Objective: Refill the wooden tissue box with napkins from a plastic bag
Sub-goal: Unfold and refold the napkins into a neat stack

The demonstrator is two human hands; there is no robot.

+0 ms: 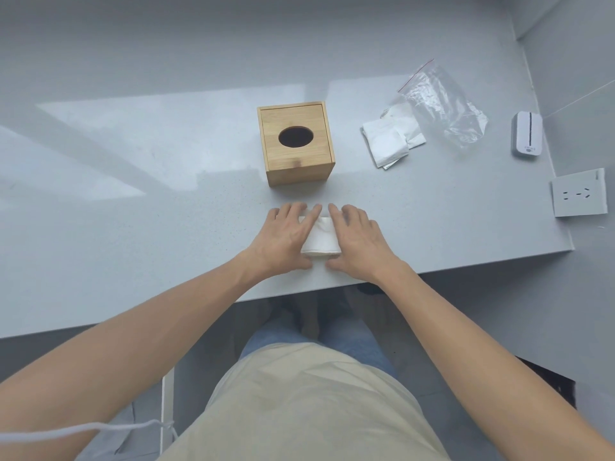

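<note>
A wooden tissue box [296,144] with a dark oval hole in its lid stands on the grey counter, lid closed. In front of it lies a white stack of folded napkins [321,237]. My left hand [286,237] and my right hand [356,241] press flat against its two sides, thumbs at its near edge. To the right of the box rests a clear plastic bag [442,104] with a red zip strip, and several loose folded napkins [389,143] lie at its mouth.
The grey counter [149,211] ends just behind my wrists. A small white device [526,134] stands at the far right, beside a wall socket [579,194]. A white cord [83,430] crosses the lower left. My legs show below the counter edge.
</note>
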